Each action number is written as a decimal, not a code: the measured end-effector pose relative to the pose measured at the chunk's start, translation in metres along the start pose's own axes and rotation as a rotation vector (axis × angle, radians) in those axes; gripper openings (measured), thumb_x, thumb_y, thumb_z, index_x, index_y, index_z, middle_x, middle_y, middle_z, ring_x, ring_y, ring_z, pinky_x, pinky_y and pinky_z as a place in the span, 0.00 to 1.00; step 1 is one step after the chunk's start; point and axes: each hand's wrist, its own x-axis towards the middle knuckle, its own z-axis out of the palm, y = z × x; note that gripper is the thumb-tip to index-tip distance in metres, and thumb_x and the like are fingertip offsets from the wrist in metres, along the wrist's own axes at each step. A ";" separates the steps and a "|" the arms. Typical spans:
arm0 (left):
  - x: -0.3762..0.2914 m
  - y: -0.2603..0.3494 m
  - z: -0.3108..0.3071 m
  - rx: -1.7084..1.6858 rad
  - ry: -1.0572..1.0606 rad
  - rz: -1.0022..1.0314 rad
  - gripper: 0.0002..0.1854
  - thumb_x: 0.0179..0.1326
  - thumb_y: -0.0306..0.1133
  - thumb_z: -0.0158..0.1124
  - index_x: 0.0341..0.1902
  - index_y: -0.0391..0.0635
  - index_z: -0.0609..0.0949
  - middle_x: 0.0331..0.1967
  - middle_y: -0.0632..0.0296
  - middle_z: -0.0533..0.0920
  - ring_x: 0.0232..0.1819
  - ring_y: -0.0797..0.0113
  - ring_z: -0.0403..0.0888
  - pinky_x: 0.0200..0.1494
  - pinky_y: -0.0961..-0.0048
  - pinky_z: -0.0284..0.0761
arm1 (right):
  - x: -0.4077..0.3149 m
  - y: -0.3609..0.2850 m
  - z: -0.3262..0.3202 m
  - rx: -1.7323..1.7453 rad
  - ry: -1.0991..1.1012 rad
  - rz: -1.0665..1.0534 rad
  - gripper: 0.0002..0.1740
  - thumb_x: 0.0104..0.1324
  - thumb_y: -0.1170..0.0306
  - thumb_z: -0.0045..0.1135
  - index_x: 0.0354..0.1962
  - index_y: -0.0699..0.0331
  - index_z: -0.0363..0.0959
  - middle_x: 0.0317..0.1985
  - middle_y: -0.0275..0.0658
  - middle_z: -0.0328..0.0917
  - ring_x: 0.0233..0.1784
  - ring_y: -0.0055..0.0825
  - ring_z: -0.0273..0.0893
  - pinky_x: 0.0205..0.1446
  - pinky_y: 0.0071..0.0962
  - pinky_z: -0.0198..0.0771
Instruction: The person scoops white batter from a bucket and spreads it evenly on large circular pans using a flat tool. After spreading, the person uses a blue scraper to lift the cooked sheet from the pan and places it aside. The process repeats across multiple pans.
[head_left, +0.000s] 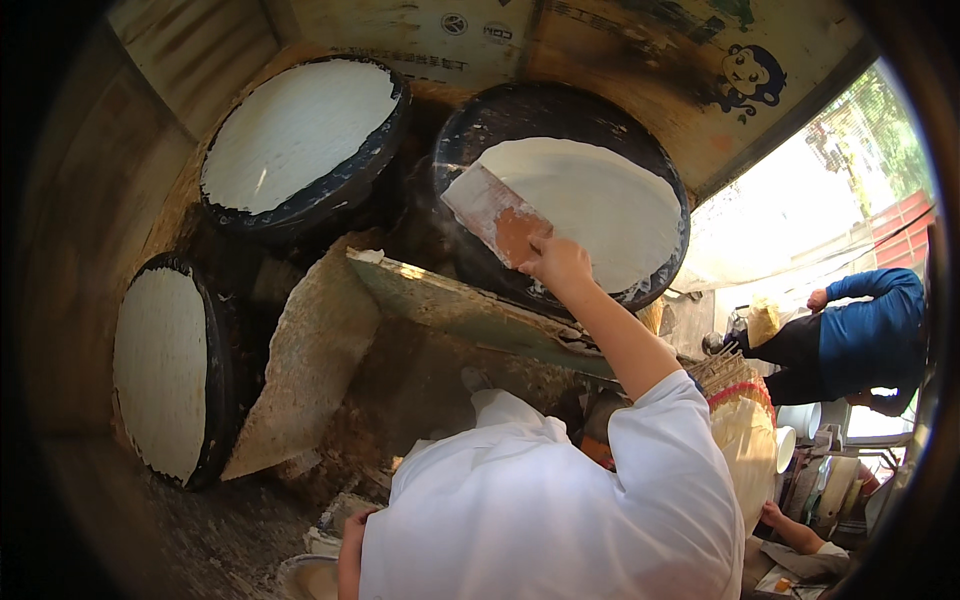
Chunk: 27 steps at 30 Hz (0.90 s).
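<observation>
My right hand (561, 264) grips the near end of a flat rectangular scraper (499, 214), whitened with batter and bare reddish-brown near my fingers. Its far end reaches the left rim of a large round black griddle (517, 112). A pale, wet-looking layer of batter (615, 202) covers much of that griddle, thinly streaked. At my left side, my left hand (358, 521) is against the white shirt (555, 510); its fingers are mostly hidden. Below it stands a bowl (311, 577) with pale contents, partly cut off by the dark rim of the picture.
Two more black griddles bearing white sheets (300, 135) (161, 375) stand left. Worn upright boards (315, 352) (465, 307) separate the griddles from me. On the right lies a tied stack of pale thin sheets (742, 442). A person in blue (870, 330) and another person's hand (772, 514) appear there.
</observation>
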 end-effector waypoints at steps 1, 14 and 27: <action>-0.001 0.000 0.001 -0.002 0.003 -0.001 0.19 0.48 0.27 0.69 0.46 0.37 0.81 0.37 0.58 0.83 0.36 0.70 0.79 0.40 0.70 0.75 | 0.005 0.004 0.001 -0.025 -0.031 -0.020 0.30 0.51 0.53 0.63 0.54 0.46 0.71 0.43 0.47 0.78 0.48 0.42 0.75 0.50 0.42 0.69; -0.005 0.004 0.006 -0.019 0.029 -0.024 0.19 0.49 0.26 0.69 0.46 0.37 0.80 0.37 0.57 0.83 0.36 0.70 0.79 0.40 0.70 0.75 | 0.041 0.269 -0.019 0.560 0.301 0.868 0.33 0.45 0.42 0.65 0.37 0.63 0.78 0.28 0.38 0.76 0.23 0.29 0.71 0.28 0.29 0.68; 0.005 0.012 0.009 -0.043 0.046 -0.006 0.19 0.49 0.26 0.68 0.47 0.37 0.80 0.37 0.57 0.83 0.37 0.69 0.79 0.41 0.70 0.76 | 0.038 0.007 -0.022 0.218 -0.044 0.050 0.29 0.51 0.52 0.64 0.50 0.52 0.74 0.43 0.41 0.79 0.44 0.36 0.77 0.48 0.35 0.70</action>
